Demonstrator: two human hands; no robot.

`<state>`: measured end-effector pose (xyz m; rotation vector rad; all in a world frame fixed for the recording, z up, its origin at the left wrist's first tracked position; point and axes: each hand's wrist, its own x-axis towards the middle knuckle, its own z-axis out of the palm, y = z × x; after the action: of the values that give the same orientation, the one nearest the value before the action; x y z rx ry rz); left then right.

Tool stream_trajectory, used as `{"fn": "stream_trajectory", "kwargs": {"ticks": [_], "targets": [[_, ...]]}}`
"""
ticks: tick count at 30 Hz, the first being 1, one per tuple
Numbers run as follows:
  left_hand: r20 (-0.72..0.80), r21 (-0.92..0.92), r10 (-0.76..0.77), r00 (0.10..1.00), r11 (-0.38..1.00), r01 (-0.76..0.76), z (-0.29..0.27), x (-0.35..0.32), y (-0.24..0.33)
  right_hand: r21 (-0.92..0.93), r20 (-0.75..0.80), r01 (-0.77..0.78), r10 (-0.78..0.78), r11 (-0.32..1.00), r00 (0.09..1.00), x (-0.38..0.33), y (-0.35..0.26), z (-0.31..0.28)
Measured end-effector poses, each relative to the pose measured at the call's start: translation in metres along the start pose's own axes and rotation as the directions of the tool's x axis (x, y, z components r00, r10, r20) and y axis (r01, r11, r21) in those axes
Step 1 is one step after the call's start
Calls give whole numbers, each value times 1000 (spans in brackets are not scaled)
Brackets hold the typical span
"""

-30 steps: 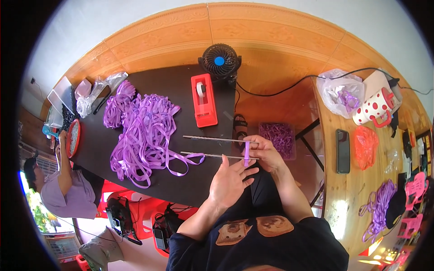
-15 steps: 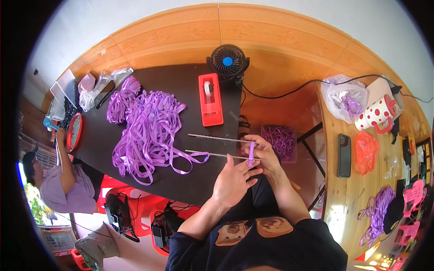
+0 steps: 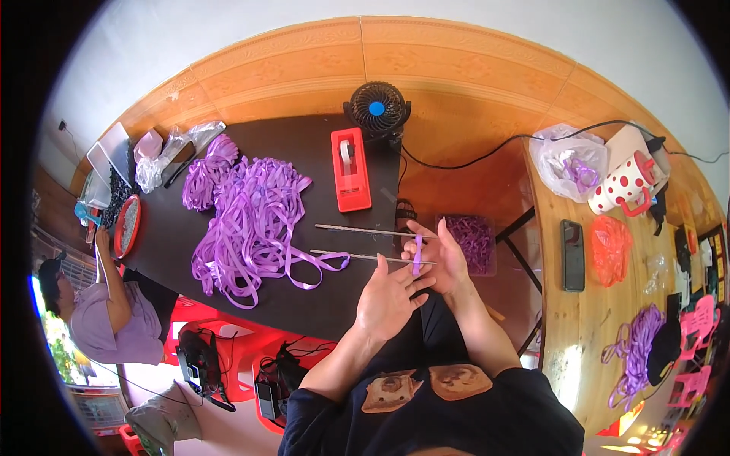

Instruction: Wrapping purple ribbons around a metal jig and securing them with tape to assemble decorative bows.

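Note:
Two thin metal rods [image 3: 353, 229] reach out side by side past the right edge of the black table. Around their free ends sits a purple ribbon band [image 3: 417, 249]. My left hand [image 3: 389, 302] is below the band, palm up with its fingers spread by the lower rod. On the band's right side, my right hand [image 3: 449, 266] has its thumb raised and fingers stretched out around the rod ends. Some fingertips overlap near the band. A big heap of purple ribbon [image 3: 251, 220] lies on the table, one strand running to the lower rod.
A red tape dispenser [image 3: 350, 171] and a black fan [image 3: 377, 108] stand toward the back. Below the table edge, a clear bin [image 3: 470, 243] holds purple pieces. The wooden table [image 3: 555, 334] at right carries a phone, a dotted tumbler and bags. Another person [image 3: 114, 319] works at far left.
My right hand has opened from around the band, its thumb lifting up and fingers straightening. My left hand has barely moved. The whole view has shifted slightly.

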<state>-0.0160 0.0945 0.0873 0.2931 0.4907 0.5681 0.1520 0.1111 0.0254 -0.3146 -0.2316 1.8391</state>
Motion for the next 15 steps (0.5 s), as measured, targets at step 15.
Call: {"fn": "stream_trajectory", "kwargs": {"ticks": [15], "targets": [[11, -6, -2, 1000, 1000, 2, 1, -1, 0, -980, 141, 198, -758, -17, 636, -23, 0, 18]]}}
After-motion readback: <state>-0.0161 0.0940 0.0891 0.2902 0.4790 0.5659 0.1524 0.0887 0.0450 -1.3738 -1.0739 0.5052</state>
